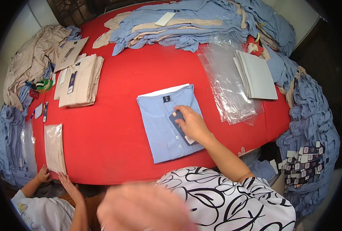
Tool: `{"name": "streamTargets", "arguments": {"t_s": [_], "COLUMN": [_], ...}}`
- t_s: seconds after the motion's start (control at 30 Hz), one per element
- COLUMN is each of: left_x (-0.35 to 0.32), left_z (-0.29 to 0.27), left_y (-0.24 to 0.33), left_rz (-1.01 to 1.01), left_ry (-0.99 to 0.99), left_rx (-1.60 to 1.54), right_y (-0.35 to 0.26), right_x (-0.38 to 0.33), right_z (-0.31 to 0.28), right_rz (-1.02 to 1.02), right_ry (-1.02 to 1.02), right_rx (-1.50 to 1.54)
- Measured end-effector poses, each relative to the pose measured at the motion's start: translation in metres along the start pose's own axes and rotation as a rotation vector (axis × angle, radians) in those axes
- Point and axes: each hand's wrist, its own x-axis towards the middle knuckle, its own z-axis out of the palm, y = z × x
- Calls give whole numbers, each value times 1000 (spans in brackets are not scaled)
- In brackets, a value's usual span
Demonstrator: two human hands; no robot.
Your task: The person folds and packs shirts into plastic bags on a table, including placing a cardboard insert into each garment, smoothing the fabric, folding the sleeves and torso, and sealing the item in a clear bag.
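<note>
Blue shirt (157,129) folded, front up, mid-table on the red cloth (113,146). White card (164,91) pokes out past the neckline, so probably there as a stiffener to hold the fold square. Buttons and collar label face up.

Right hand (189,122) is on the shirt front, thumb and fingers bent round the upper end of a dark tag (183,133). Looks like a light grip; tag lies slantwise by the buttons, likely kept on the front so it can be read. Left hand (144,208): probably that blurred shape right by the camera. Can't tell if open or closed.

Containers: clear bags (225,92) lie loose and overlapping on the right, flat, nothing visible inside. Pale boards (257,75) stacked over their edge, which would help pin the slippery film. Both sit within easy reach of the right arm.

Far left, one filled bag (53,148): beige garment folded inside, long and narrow. Co-worker's hands (71,188) at its near edge. Beyond it, folded beige shirts (87,86) stacked, tag on top.

Heap on the right (313,104): blue shirts with a bunch of tags (304,165) dumped on them.
</note>
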Motion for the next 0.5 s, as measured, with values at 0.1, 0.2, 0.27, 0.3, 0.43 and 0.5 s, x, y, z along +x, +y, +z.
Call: {"name": "streamTargets", "arguments": {"t_s": [0.1, 0.2, 0.27, 0.3, 0.43, 0.5], "left_x": [-15, 25, 26, 24, 15, 8], "left_z": [12, 28, 43, 52, 71, 77], "left_y": [-1, 20, 29, 30, 32, 32], "left_rz": [271, 47, 5, 30, -1, -2], "left_ry": [-130, -295, -279, -234, -92, -36], "left_rx": [-164, -112, -36, -9, 4, 33], "right_y": [-27, -17, -23, -15, -1, 4], "right_x": [9, 2, 4, 8, 25, 28], "right_z": [-14, -31, -35, -27, -5, -15], "right_rz": [208, 347, 380, 330, 257, 322], "right_ry": [-53, -23, -126, -148, -77, -118], "right_rx": [227, 219, 149, 164, 1226, 1265]}}
